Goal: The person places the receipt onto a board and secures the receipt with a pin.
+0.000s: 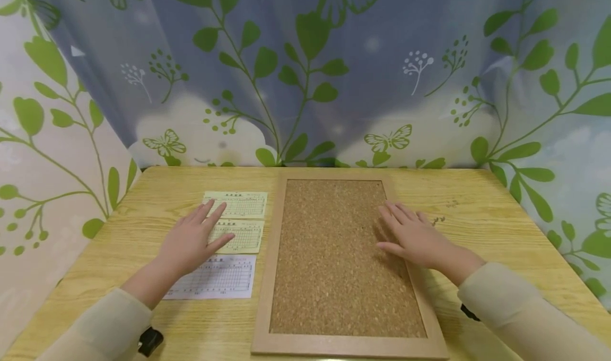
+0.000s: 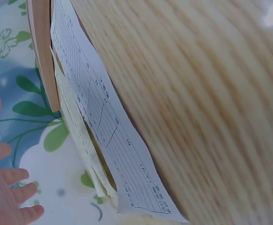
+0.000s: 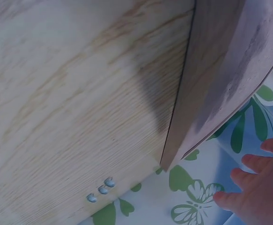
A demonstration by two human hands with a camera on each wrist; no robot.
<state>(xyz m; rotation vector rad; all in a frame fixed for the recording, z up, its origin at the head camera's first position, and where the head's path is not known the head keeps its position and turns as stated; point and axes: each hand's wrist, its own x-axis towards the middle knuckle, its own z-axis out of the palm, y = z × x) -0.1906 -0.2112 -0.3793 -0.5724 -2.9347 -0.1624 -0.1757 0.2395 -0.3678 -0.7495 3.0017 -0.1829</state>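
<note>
A wood-framed cork board (image 1: 343,265) lies lengthwise on the table. My left hand (image 1: 193,239) is spread over paper forms to its left: a far yellow-green slip (image 1: 245,204), a second yellow-green slip (image 1: 245,236) and a nearer white slip (image 1: 224,279), all printed with grids. In the left wrist view the white slip (image 2: 106,117) curls a little at its edges. My right hand (image 1: 412,234) is held over the board's right edge, fingers extended. Neither hand holds anything. Just right of it lie small brownish pieces (image 1: 438,220); the right wrist view has three small shiny pieces (image 3: 103,189) in a row.
The wood-grain table (image 1: 496,276) ends at a curtain (image 1: 353,101) printed with leaves and butterflies, which rises behind it and at both sides. A few faint small bits (image 1: 452,203) lie farther back on the right. The board's frame (image 3: 197,84) stands above the tabletop.
</note>
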